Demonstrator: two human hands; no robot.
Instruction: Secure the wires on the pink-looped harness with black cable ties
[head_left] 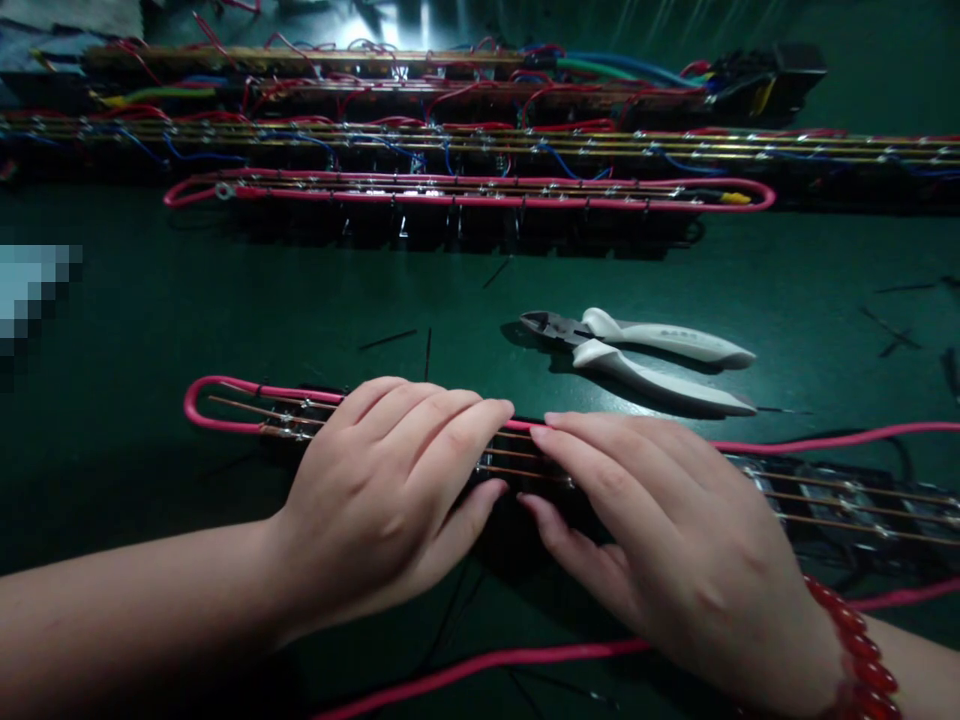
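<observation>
Pressing flat, both hands lie palm-down on a long dark strip (825, 495) of parts strung with copper wires and looped by a pink cable (225, 400). The left hand (390, 490) covers the strip just right of the cable's bend; the right hand (660, 540), with a red bead bracelet (855, 640) at the wrist, covers the stretch next to it. Their fingertips all but meet over the middle. Neither hand grips anything — fingers are straight and close together, laid along the wires, the thumbs tucked at the near edge. Held that way they seem to pin the strip to the green mat (112, 450), or feel along its wires; which of the two cannot be told.

The strip runs left to right across the near part of the mat, its right end passing out of view. Another run of pink cable trails in front of the wrists, so the near side is hemmed in. Just behind the hands lie white-handled cutters (645, 355), jaws pointing left, apart from the strip but within easy reach of the right hand. Short dark wire offcuts (386, 340) are scattered about them.

Farther back, more wired strips (465, 190) lie in rows — red, blue and pink leads over them. Between those rows and the cutters the mat is open, and the left side beyond the cable's bend is bare too.
</observation>
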